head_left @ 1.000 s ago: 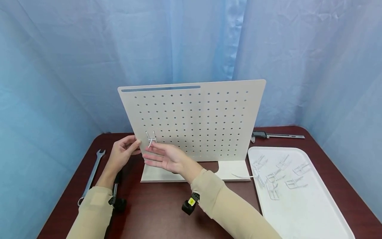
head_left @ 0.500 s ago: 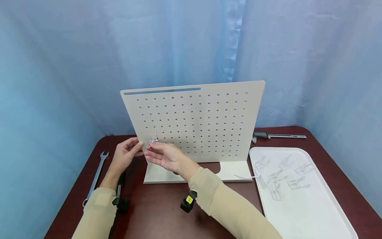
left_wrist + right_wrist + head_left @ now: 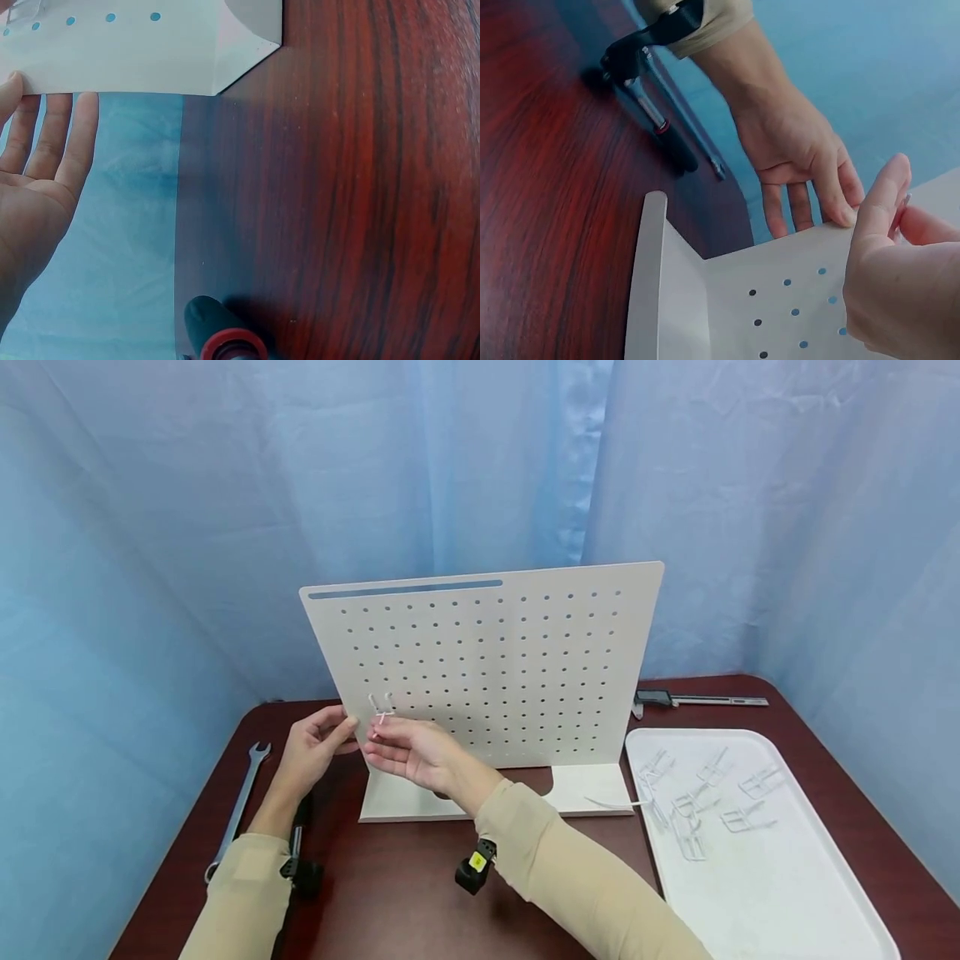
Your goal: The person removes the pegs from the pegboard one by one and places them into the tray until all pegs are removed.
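Observation:
A white pegboard point(image 3: 487, 652) stands upright on a flat base point(image 3: 585, 789). My left hand point(image 3: 311, 747) grips its left edge, the thumb on the front and the fingers behind, as the left wrist view shows with the left hand point(image 3: 37, 202) at the edge. With thumb and index finger, my right hand point(image 3: 420, 756) pinches a small white double-prong pegboard hook point(image 3: 381, 708) against the board's lower left holes. Its two prongs point up and its lower part is covered by the fingers. In the right wrist view the right hand point(image 3: 907, 277) hides most of the hook.
A white tray point(image 3: 780, 902) at right holds several more wire hooks point(image 3: 746, 818). Behind it lies a digital caliper point(image 3: 701, 700). A wrench point(image 3: 243, 802) and a black-handled tool with a red ring point(image 3: 676, 146) lie at left. A thin white strip point(image 3: 615, 803) crosses the base.
The right fingers have tilted the hook and brought it slightly lower on the board. The left hand keeps its grip on the edge. The whole head view has shifted slightly.

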Demonstrator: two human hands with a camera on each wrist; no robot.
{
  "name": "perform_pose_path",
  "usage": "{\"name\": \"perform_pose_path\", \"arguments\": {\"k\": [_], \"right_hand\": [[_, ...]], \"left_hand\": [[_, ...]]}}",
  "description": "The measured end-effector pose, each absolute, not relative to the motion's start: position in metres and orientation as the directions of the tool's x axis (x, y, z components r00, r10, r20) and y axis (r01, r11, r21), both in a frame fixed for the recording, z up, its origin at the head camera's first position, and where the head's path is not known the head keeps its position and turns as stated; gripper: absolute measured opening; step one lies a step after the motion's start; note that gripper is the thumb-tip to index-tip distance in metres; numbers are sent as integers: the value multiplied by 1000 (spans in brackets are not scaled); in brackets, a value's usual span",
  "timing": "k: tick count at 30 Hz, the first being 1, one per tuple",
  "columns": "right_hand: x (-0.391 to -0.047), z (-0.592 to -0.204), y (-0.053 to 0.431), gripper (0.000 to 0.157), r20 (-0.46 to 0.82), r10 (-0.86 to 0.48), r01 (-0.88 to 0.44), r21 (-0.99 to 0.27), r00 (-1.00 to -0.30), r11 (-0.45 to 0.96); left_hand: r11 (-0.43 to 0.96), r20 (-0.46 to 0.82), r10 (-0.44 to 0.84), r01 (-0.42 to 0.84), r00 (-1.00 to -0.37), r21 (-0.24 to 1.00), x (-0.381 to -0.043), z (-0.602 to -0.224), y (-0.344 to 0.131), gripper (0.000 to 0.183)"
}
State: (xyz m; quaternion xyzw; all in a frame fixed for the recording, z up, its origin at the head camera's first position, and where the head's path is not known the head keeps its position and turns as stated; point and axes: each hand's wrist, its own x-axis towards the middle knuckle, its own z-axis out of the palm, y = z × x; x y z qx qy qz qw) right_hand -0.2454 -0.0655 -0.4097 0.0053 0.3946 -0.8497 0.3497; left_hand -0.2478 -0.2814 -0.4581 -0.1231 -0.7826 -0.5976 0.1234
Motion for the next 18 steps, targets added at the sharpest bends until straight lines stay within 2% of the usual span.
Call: {"name": "perform_pose_path", "arguments": {"k": [5,18], "right_hand": [[-243,-405,-64,38,-238,-623,580,-692,-745,-430],[-234,-395,-68,38,-236,-660,591,-708,-713,-386]], "left_hand": [[247,348,46,348,-936,904,-249,-459,-281,29],[260,338,36,335,-940,906,-249,-457,-281,28]]}}
